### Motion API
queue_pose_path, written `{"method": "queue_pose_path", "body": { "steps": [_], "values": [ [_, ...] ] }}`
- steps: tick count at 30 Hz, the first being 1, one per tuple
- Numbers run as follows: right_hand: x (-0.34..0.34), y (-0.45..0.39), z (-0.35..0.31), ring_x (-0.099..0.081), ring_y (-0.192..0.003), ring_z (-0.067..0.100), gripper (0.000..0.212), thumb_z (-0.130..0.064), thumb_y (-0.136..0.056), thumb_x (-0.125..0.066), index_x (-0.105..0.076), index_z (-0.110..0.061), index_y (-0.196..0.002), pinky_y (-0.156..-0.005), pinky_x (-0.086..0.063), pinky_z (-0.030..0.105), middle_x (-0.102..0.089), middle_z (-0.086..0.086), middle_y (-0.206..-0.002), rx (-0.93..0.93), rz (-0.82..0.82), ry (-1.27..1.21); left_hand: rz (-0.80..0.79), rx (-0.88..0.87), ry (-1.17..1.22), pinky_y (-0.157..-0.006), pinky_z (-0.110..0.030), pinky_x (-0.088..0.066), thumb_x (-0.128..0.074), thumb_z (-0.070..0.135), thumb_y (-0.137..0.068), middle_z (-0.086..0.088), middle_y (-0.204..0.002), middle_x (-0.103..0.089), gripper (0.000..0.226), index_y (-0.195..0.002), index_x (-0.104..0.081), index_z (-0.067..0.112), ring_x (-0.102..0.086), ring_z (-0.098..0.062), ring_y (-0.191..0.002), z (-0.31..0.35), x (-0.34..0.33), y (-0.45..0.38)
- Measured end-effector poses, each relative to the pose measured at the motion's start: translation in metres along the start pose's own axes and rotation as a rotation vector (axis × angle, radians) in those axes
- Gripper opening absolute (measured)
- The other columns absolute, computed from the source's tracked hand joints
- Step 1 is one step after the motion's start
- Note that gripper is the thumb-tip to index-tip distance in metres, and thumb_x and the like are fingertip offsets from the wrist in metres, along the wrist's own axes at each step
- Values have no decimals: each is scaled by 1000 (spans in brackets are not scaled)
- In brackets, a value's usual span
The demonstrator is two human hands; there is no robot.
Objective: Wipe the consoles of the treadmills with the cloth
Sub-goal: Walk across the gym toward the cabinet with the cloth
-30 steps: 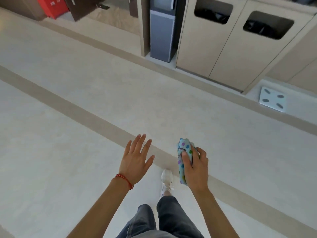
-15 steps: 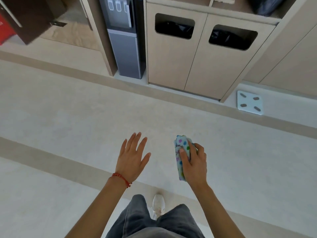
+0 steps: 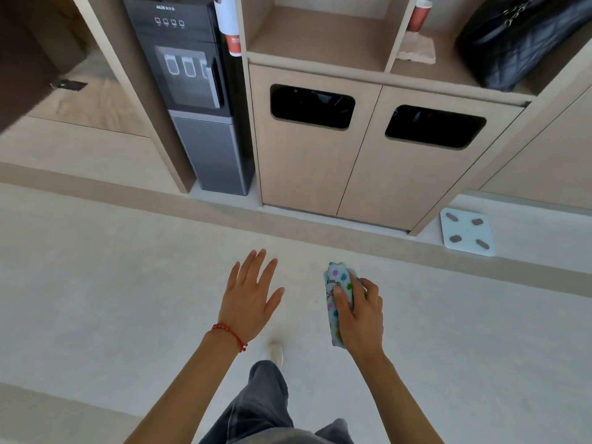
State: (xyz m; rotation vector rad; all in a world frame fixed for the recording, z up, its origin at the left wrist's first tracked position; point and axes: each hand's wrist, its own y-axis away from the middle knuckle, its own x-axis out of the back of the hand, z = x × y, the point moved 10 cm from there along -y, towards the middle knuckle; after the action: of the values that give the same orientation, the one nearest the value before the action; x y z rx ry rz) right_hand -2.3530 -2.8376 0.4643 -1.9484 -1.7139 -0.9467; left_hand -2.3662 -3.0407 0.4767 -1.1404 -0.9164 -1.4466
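Right hand (image 3: 360,315) gripping the folded dotted cloth (image 3: 337,302), thumb across its near face, cloth poking out far and near of the fist, left hand (image 3: 250,298) spread flat, holding nothing

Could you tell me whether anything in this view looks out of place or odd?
Mildly, yes. A crumpled rag lies loose on the shelf beside a red cup, and a scale sits skewed on the floor by the cabinet. The right hand grips the cloth, yet no treadmill is in view.
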Motion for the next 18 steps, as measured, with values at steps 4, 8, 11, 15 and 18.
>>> {"method": "queue_pose_path", "body": {
  "steps": [4,8,11,15,18],
  "values": [
    [1,-68,-41,-43,-116,22,61,-49,-85,-34,-41,-16,-136,-93,-42,35,-40,6,-134,12,35,-31,19,-52,-31,-98,-55,-31,-12,50,-100,-20,-133,-52,68,-126,-56,5,-48,-38,-122,-27,19,-79],
    [8,-136,-65,-43,-114,20,48,-37,-93,-44,-40,-17,-136,-95,-45,42,-40,5,-133,1,93,-38,32,-74,-28,-98,-55,-29,-14,50,-99,-20,-134,-50,67,-128,-54,5,-46,-38,-124,-41,29,-156],
    [6,-184,-74,-44,-113,21,47,-35,-93,-44,-40,-15,-136,-94,-45,38,-40,6,-134,-10,100,-37,21,-84,-15,-97,-57,-28,-14,50,-99,-20,-134,-51,67,-128,-55,5,-47,-39,-123,-43,26,-206],
    [2,-252,-80,-42,-115,21,47,-35,-93,-45,-40,-16,-136,-94,-42,36,-40,6,-133,-16,91,-30,19,-92,-10,-96,-56,-30,-14,51,-99,-21,-131,-53,67,-127,-55,6,-50,-39,-120,-46,17,-274],
    [2,-307,-86,-41,-117,23,52,-44,-91,-43,-41,-17,-136,-97,-42,40,-40,5,-134,-3,84,-31,25,-76,3,-95,-57,-35,-13,50,-100,-21,-131,-53,67,-126,-55,5,-49,-38,-122,-51,15,-329]
  ]
}}
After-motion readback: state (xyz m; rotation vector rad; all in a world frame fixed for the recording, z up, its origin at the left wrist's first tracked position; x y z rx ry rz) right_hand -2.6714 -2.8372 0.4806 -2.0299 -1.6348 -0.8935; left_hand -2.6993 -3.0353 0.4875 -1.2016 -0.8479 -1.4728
